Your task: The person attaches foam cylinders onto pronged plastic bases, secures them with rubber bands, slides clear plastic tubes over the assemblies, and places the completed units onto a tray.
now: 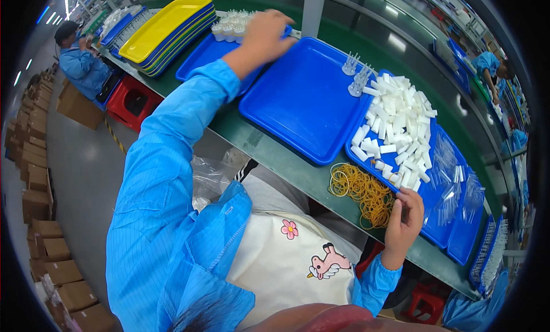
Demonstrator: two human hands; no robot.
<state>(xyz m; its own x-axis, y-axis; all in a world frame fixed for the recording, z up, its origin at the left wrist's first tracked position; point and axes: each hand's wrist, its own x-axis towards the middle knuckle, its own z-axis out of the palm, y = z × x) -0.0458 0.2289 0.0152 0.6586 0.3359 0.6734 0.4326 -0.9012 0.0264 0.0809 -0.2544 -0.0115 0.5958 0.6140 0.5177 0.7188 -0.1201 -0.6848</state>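
My left hand reaches over the far end of a blue tray, beside a cluster of white round parts. Its fingers are apart and I see nothing in them. By the near edge of the tray of white blocks, my right hand has its fingers curled toward the thumb. Whatever it may pinch is too small to make out. White rectangular blocks lie heaped in that tray. Next to my right hand is a pile of amber rubber bands on the green table.
Between my hands lies a large blue tray with clear pronged parts at its far right corner. Clear tubes fill trays further right. Stacked yellow and blue trays stand left. A co-worker sits beyond a red stool.
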